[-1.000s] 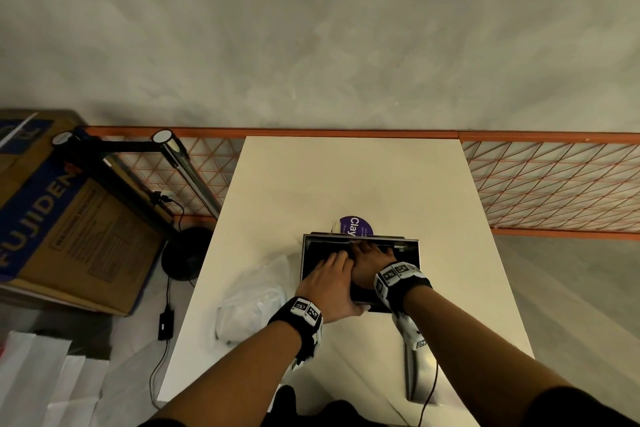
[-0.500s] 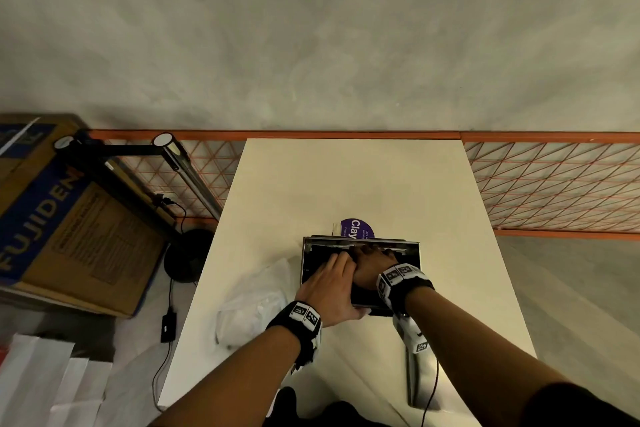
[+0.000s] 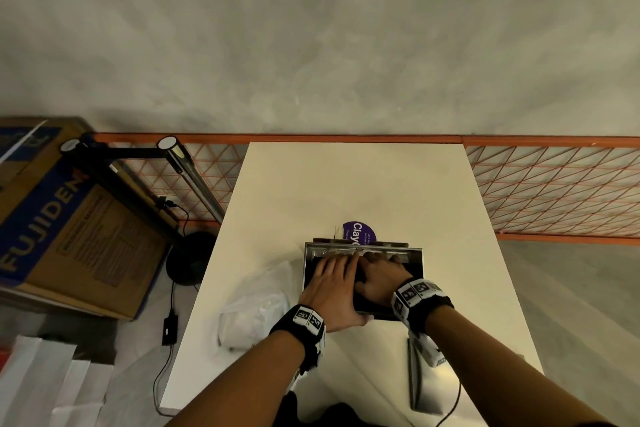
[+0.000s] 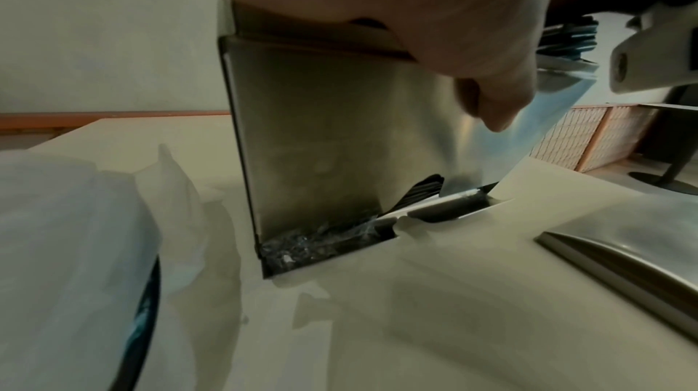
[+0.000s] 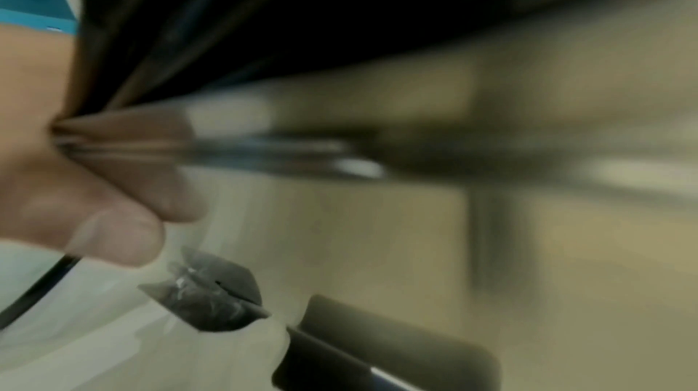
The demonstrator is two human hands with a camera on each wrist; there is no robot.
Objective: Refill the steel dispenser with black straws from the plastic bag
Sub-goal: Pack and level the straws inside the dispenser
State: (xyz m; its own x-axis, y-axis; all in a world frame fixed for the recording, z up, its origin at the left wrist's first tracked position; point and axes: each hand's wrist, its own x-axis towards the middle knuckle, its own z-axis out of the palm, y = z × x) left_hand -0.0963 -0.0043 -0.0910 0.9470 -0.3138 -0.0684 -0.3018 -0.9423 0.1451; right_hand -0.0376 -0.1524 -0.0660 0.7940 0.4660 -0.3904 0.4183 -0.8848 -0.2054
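Pressing flat, both the left hand (image 3: 334,282) and right hand (image 3: 381,276) are spreading fingers over black straws (image 3: 372,302) inside the steel dispenser (image 3: 414,258), best levelling them evenly toward twelve o'clock.

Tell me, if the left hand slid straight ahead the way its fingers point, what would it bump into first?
Probably the far rim of the steel dispenser: the left hand lies flat over the open top, pointing at it. Depth is uncertain.

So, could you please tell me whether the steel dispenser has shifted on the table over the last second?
No: the steel dispenser sits just as before, right below the purple sticker.
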